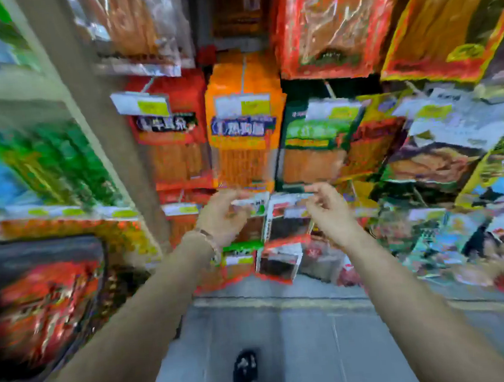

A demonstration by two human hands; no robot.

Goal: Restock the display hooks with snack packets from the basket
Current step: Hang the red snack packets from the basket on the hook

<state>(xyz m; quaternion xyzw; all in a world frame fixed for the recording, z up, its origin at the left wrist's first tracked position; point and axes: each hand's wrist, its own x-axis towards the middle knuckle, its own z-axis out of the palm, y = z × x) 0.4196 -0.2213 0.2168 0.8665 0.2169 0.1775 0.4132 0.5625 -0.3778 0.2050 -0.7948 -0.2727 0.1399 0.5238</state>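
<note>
1. Head view, heavy motion blur. We see two hands, both raised side by side in front of the hanging snacks.
2. Left hand [221, 216]: fingers curled, thumb and fingertips pinching the white top of a small packet [253, 204]. One bracelet [207, 237] on that wrist.
3. Right hand [330, 211]: fingers curled, thumb and forefinger tips close together beside the top of a dark-window packet [286, 218]. We can't tell through the blur whether they grip anything.
4. The small packet sits between the hands, touching the left fingers, just beside the dark-window packet.
5. The row just above the hands has three front packets we can count: red packet [172, 130], orange packet [247, 148], green packet [314, 145], side by side. The orange one hangs on a thin hook [242, 69].
6. More packets hang right of these and below the hands; they are too smeared to count.
7. One shoe [244, 366] shows on the grey floor [318, 337].
</note>
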